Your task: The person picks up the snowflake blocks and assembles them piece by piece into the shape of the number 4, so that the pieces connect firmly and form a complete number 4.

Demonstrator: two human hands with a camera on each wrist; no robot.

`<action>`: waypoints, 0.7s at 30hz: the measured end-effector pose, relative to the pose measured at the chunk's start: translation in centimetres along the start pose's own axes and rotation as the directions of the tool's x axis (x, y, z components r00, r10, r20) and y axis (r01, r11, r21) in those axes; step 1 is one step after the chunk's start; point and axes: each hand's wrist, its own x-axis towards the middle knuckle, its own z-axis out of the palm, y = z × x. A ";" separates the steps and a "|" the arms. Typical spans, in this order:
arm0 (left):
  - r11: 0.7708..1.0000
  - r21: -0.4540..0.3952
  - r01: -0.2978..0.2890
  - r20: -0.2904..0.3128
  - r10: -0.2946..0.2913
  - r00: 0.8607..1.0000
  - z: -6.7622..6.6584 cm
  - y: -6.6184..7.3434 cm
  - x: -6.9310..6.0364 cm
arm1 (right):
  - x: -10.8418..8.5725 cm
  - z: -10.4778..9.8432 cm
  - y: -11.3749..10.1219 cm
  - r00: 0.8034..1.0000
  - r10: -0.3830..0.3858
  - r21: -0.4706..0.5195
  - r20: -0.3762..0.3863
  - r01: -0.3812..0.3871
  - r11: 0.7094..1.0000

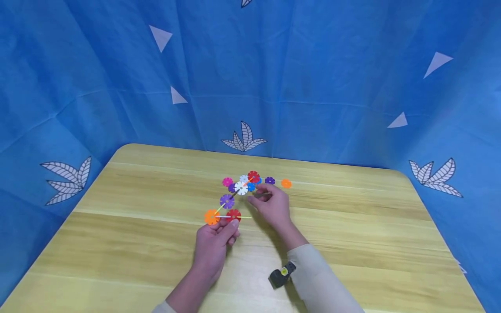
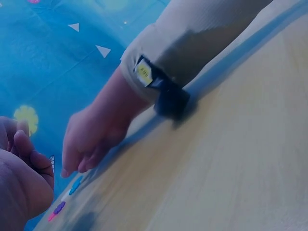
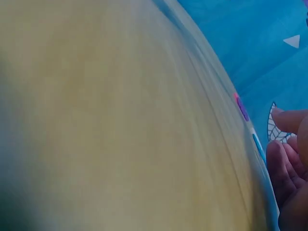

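My left hand pinches a red notched disc between thumb and fingers. That disc belongs to a zigzag chain of interlocked plastic discs, which includes an orange disc, a purple disc, a white disc and another red disc at the far end. Some linking discs show edge-on, and a yellow disc faces the left wrist view. The right hand reaches low over the table beside the blue discs, its fingers bent and thumb apart. I see nothing between them.
Loose discs lie on the wooden table behind the chain: a pink disc, a dark purple disc and an orange loose disc among them. A blue patterned curtain hangs behind the table. A black device is strapped at the right wrist.
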 end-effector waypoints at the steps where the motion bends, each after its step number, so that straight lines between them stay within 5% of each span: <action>1: 1.000 -0.002 0.001 0.000 -0.001 1.000 0.0 0.0 0.0 | 0.2 0.1 0.0 1.000 0.001 -0.007 0.000 -0.001 1.000; 21: 1.000 -0.022 -0.010 0.001 0.010 1.000 0.1 -0.1 0.3 | 2.6 1.8 -0.1 0.993 0.108 -0.207 -0.048 -0.116 0.971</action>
